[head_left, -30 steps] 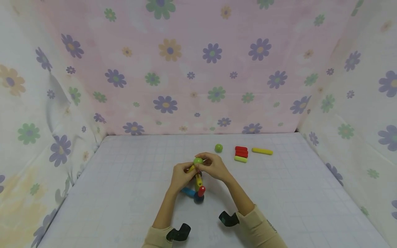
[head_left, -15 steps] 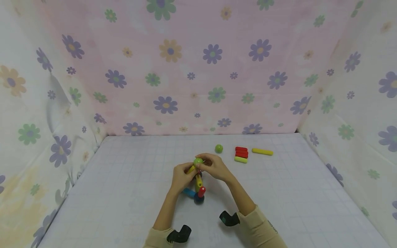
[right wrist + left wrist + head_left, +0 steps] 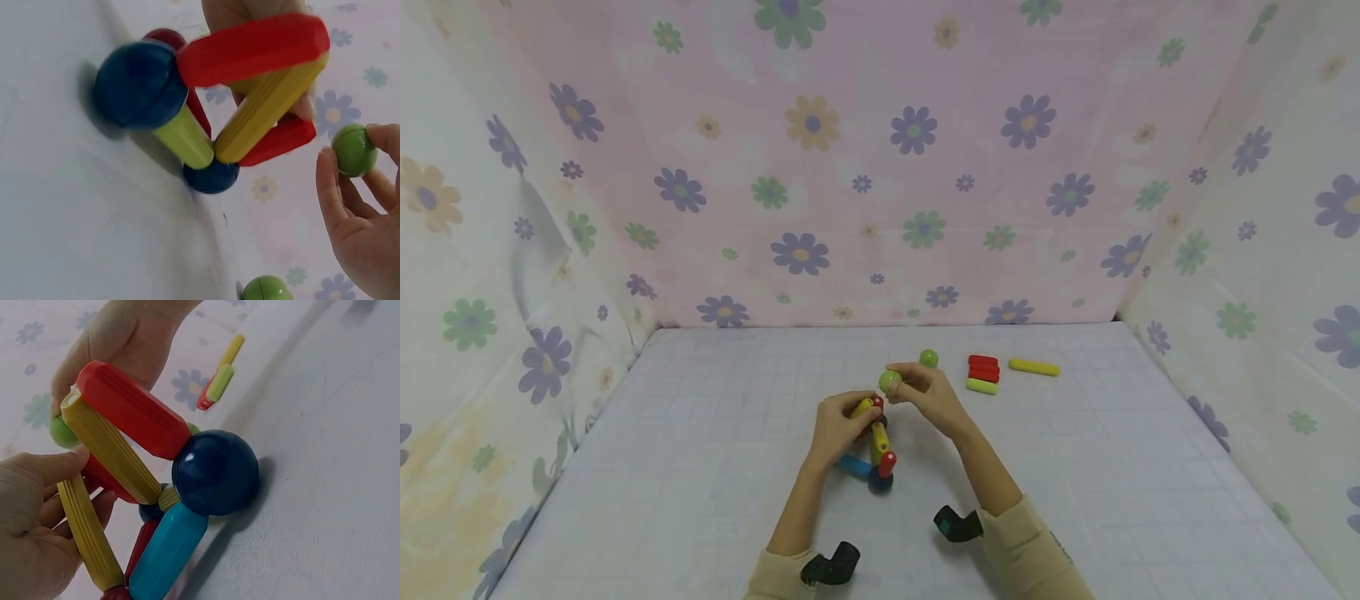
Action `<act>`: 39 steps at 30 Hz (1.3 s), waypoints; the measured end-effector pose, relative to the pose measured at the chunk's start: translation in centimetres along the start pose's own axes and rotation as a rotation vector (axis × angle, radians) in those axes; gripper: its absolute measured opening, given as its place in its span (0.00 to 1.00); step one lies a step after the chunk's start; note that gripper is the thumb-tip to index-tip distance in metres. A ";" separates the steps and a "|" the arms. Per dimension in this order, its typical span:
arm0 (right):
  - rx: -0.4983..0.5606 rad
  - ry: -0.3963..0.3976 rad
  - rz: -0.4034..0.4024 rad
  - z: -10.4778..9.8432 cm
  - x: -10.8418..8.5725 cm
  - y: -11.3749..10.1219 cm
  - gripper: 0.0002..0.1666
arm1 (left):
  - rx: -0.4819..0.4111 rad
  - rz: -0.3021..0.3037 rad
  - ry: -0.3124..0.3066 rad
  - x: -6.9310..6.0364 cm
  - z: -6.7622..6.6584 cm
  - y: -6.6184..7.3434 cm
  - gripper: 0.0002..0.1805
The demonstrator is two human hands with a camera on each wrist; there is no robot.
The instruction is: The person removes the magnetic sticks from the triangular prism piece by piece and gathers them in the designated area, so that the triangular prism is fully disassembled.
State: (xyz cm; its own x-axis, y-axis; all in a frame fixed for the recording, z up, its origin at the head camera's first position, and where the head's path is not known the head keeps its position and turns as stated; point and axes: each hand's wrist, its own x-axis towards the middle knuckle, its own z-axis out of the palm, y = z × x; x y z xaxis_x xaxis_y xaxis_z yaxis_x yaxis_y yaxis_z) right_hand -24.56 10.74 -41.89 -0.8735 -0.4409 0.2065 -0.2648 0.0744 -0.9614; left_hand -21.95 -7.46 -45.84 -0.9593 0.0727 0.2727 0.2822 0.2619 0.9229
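Note:
Between the thumb and fingers of my right hand [image 3: 934, 402], a green ball [image 3: 354, 150] is pinched, held in the air apart from the rods. My left hand [image 3: 837, 427] holds the upper end of a yellow rod [image 3: 90, 531] on a structure of rods and balls; its other fingers lie partly hidden behind. In that structure, a dark blue ball [image 3: 215, 472] joins a red rod [image 3: 134, 409], a blue rod [image 3: 169, 550] and a short lime rod [image 3: 185, 139]. Another yellow rod [image 3: 269, 109] leans with its tip near the red rod's upper end.
Behind the right hand lies a second green ball [image 3: 928, 357]. Farther right are several red rods [image 3: 983, 367] side by side, a lime rod [image 3: 982, 387] and a yellow rod [image 3: 1034, 367]. Flowered cloth walls [image 3: 880, 208] enclose the white table [image 3: 700, 433].
My right hand has lifted the green ball off the rod tips, moving slightly up and to the right. A red rod's tip now shows beside the left fingers. The left hand stays in place.

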 end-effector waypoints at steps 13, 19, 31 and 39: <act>-0.147 0.151 0.104 -1.3 1.9 1.5 0.25 | 0.032 -0.020 -0.022 -0.7 -1.4 -0.7 0.19; -0.120 0.141 0.093 -0.9 2.5 2.5 0.27 | 0.100 -0.050 0.001 -1.6 -2.6 -1.4 0.21; -0.081 0.198 0.074 0.4 3.8 6.3 0.26 | 0.075 -0.170 -0.035 -3.6 -4.2 -3.3 0.21; -0.207 0.211 0.080 1.5 3.5 6.7 0.25 | 0.047 -0.154 -0.077 -4.3 -4.7 -3.4 0.17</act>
State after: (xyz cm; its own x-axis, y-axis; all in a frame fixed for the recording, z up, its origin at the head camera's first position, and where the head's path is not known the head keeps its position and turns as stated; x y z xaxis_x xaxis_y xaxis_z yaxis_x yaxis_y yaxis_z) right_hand -28.76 8.32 -47.87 -0.9548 -0.2327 0.1852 -0.2502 0.2921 -0.9231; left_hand -18.78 -13.20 -48.90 -0.9892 0.1014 0.1062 0.1335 0.3204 0.9378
